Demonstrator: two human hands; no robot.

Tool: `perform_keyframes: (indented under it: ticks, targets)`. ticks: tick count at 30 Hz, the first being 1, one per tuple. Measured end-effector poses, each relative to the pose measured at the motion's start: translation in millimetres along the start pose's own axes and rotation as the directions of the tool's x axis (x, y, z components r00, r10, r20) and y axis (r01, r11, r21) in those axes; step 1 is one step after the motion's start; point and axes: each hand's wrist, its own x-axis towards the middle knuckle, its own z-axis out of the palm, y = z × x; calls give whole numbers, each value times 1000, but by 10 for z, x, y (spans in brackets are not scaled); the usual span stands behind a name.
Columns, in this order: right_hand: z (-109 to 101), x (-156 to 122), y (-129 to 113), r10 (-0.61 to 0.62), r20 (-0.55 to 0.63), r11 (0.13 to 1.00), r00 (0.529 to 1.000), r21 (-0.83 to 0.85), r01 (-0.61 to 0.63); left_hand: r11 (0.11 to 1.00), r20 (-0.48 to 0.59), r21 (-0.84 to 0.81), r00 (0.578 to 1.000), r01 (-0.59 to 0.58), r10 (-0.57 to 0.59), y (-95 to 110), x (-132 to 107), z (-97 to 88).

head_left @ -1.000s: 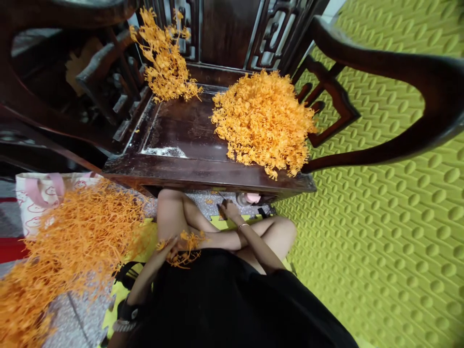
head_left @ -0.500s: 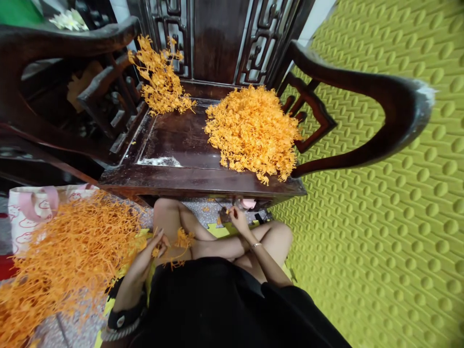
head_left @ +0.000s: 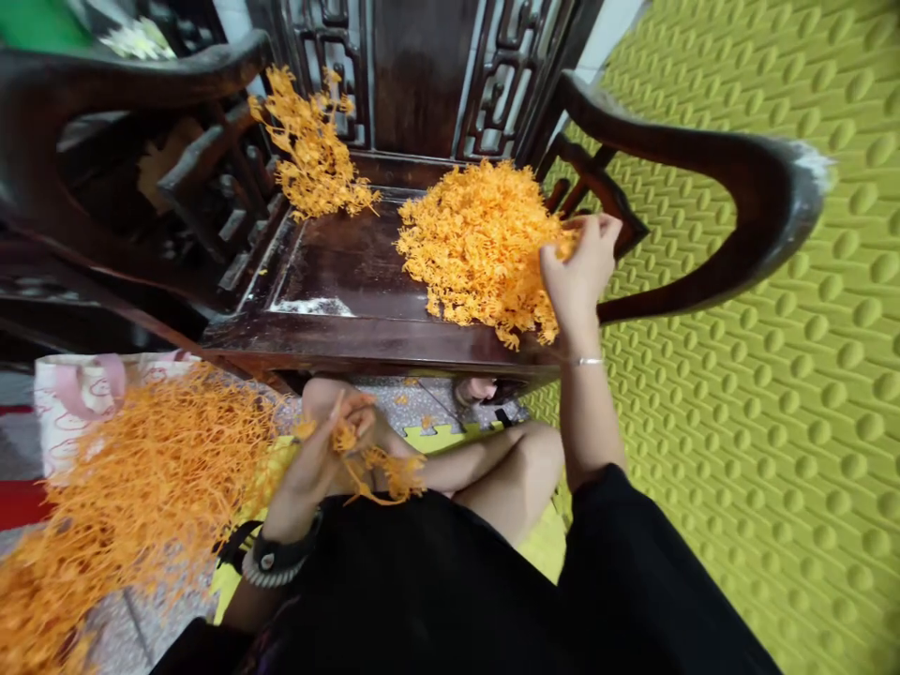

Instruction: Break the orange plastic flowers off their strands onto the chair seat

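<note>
My left hand (head_left: 336, 441) is closed around an orange artificial flower stem (head_left: 386, 472) above my crossed legs. Small orange blossoms hang from it on the right, toward my lap. My right hand (head_left: 582, 267) reaches to the right edge of a heaped pile of orange artificial flowers (head_left: 482, 248) on the wooden chair seat (head_left: 352, 267). Its thumb and fingers curl around orange blossoms there, and the fingertips are partly hidden. A looser bunch of flowered orange stems (head_left: 313, 155) leans at the back left of the seat.
A large tangle of orange stems (head_left: 169, 459) spreads over the floor at left, beside a white bag with pink handles (head_left: 74, 403). Curved dark armrests (head_left: 766, 225) flank the seat. A yellow-green bumpy mat (head_left: 738, 450) covers the right side.
My right hand has risen from above my legs to the flower pile on the chair. My left hand has shifted slightly right and up, still with the stem, whose blossoms now hang farther right.
</note>
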Motion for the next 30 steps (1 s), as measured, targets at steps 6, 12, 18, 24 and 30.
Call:
perform_keyframes:
  ticks: [6, 12, 18, 24, 30]
  targets:
    - [306, 174, -372, -197, 75, 972, 977, 147, 185, 973, 206, -184, 973, 140, -101, 178, -2, 185]
    - [-151, -1052, -1217, -726, 457, 630, 514, 741, 231, 964, 176, -215, 977, 157, -120, 136, -9, 200]
    - [-233, -1645, -1126, -789, 571, 602, 227, 793, 93, 956, 163, -230, 976, 182, -147, -53, -84, 223]
    - [-277, -1684, -991, -792, 574, 595, 210, 803, 47, 946, 126, -168, 957, 278, -259, -265, -178, 260]
    - [-219, -1737, -1008, -792, 610, 593, 34, 754, 283, 948, 302, -31, 907, 318, -294, -376, -143, 212]
